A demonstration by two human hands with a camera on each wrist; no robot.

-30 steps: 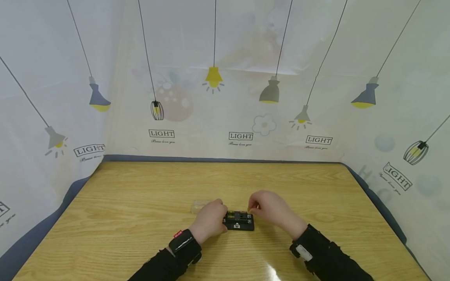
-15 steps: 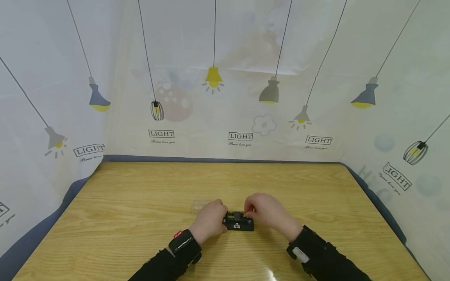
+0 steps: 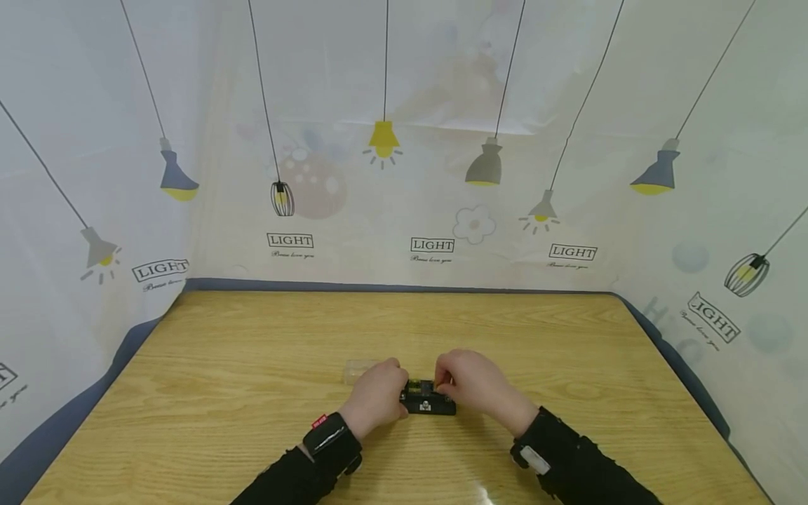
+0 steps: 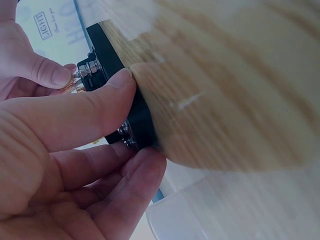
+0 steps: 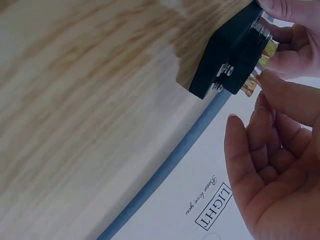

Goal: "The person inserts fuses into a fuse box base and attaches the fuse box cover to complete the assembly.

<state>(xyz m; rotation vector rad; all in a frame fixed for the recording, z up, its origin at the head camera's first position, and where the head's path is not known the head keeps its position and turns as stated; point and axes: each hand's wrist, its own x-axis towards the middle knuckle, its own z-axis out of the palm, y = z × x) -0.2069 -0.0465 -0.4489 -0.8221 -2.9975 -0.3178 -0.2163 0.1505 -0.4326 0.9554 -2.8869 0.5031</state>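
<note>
A black fuse block [image 3: 429, 405] with metal screw terminals and yellow translucent pieces on top sits on the wooden table. My left hand [image 3: 376, 393] grips its left end, thumb [image 4: 112, 92] along one side and fingers curled round the other. Over the right half of the block, my right hand [image 3: 473, 379] pinches a small orange piece, seemingly a blade fuse [image 4: 70, 88], mostly hidden by the fingertips. In the right wrist view, that thumb tip lies close against the top of the block [image 5: 227, 55], between an amber piece [image 5: 248, 87] and a yellow one [image 5: 270, 51].
A clear plastic cover [image 3: 355, 372] lies on the table just left of and behind my left hand. The wooden table [image 3: 265, 337] ends at white walls [image 3: 353, 259] printed with lamps on three sides.
My right hand has shifted left and slightly nearer, from beside the fuse block's right end to over its right half. The left hand and the block have stayed put.
</note>
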